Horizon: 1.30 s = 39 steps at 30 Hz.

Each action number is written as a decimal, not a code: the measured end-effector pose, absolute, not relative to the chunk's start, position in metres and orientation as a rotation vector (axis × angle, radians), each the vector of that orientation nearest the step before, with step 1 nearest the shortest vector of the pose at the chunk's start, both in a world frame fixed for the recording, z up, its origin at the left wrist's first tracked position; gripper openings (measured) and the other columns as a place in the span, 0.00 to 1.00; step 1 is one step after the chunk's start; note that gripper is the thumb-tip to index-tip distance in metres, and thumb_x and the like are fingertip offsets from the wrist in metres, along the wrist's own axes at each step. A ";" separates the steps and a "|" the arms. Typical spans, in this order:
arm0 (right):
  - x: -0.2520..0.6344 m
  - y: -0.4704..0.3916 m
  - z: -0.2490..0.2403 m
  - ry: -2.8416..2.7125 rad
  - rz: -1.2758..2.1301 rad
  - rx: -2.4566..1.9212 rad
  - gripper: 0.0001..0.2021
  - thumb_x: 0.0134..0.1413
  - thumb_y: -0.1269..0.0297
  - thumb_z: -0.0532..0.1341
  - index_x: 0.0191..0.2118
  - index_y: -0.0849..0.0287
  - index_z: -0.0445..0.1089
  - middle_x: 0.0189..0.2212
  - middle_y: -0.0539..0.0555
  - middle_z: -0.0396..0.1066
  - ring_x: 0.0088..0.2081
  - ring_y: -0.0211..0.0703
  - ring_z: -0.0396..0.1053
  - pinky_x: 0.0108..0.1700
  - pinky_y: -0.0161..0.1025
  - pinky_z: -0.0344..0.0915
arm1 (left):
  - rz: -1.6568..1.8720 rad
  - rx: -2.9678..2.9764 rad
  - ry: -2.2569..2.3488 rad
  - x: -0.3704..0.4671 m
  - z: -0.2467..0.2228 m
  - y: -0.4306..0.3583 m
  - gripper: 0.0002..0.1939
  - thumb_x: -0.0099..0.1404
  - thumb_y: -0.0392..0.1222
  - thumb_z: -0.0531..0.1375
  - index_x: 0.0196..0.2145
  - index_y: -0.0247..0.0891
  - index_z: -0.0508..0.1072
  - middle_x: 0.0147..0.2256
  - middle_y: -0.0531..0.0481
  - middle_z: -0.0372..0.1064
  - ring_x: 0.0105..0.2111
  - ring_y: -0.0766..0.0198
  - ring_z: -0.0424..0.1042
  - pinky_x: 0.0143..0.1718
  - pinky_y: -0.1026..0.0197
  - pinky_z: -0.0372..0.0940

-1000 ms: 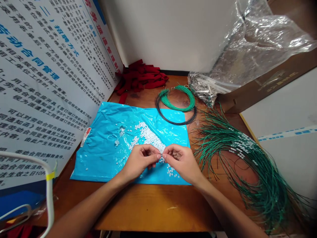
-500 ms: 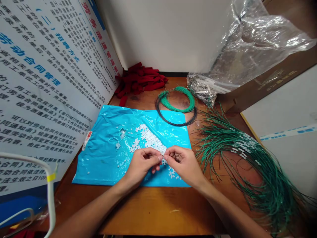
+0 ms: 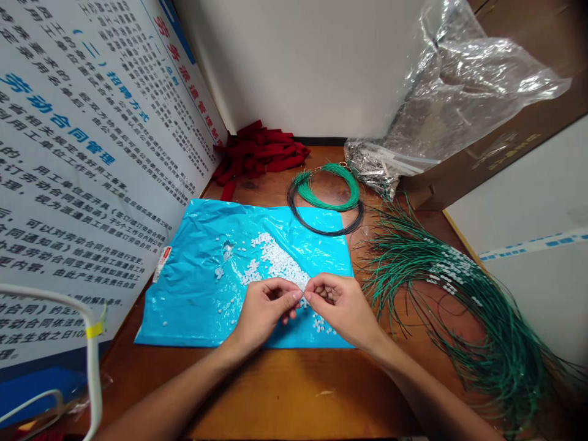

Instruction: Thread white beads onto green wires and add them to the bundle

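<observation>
My left hand (image 3: 270,304) and my right hand (image 3: 339,300) meet fingertip to fingertip, each closed in a pinch. Whatever lies between the fingertips is too small and too hidden to name. Below and beyond them, small white beads (image 3: 274,256) are heaped on a flat blue plastic bag (image 3: 193,306). A few beads lie scattered near my right hand and toward the bag's left side. To the right, a long bundle of green wires (image 3: 500,343) carries white pieces partway along.
Coils of green wire (image 3: 351,191) and dark wire (image 3: 298,214) overlap the bag's far edge. Red strips (image 3: 261,147) are piled behind. A clear plastic bag (image 3: 381,165) with metal parts leans by a brown box (image 3: 487,147). A white curved tube (image 3: 94,367) stands at left.
The camera view has shifted slightly. Both hands keep nearly the same pinched pose, with their fingertips still together.
</observation>
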State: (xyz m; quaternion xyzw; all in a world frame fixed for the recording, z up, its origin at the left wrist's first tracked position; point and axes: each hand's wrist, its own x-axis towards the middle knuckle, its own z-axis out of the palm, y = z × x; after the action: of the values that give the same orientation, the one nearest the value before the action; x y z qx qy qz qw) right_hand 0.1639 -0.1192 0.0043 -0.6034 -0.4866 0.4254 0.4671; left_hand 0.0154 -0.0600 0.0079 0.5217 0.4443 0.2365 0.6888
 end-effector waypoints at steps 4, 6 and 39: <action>0.164 -0.119 0.005 -1.168 1.069 -1.485 0.03 0.49 0.70 0.59 0.27 0.60 0.69 0.20 0.49 0.66 0.24 0.36 0.62 0.25 0.33 0.59 | 0.522 1.177 0.991 0.015 0.007 -0.060 0.12 0.54 0.45 0.65 0.27 0.32 0.74 0.20 0.51 0.69 0.18 0.68 0.65 0.18 0.67 0.60; 0.163 -0.119 0.006 -1.152 1.077 -1.486 0.03 0.49 0.70 0.59 0.27 0.61 0.69 0.21 0.49 0.66 0.24 0.36 0.63 0.26 0.33 0.59 | 0.513 1.186 0.987 0.015 0.006 -0.060 0.11 0.54 0.45 0.65 0.27 0.32 0.74 0.20 0.51 0.69 0.19 0.68 0.66 0.18 0.67 0.60; 0.163 -0.119 0.003 -1.115 1.107 -1.479 0.04 0.49 0.71 0.59 0.27 0.62 0.71 0.22 0.50 0.68 0.25 0.36 0.65 0.27 0.32 0.61 | 0.495 1.183 0.895 0.013 0.004 -0.053 0.10 0.55 0.42 0.66 0.29 0.30 0.75 0.18 0.52 0.69 0.17 0.70 0.64 0.19 0.68 0.60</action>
State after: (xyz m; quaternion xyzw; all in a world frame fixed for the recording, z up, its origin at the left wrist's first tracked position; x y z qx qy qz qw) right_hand 0.1632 -0.1193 0.0034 -0.6041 -0.4556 0.4523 0.4721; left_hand 0.0131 -0.0532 0.0042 0.5331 0.4031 0.2230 0.7096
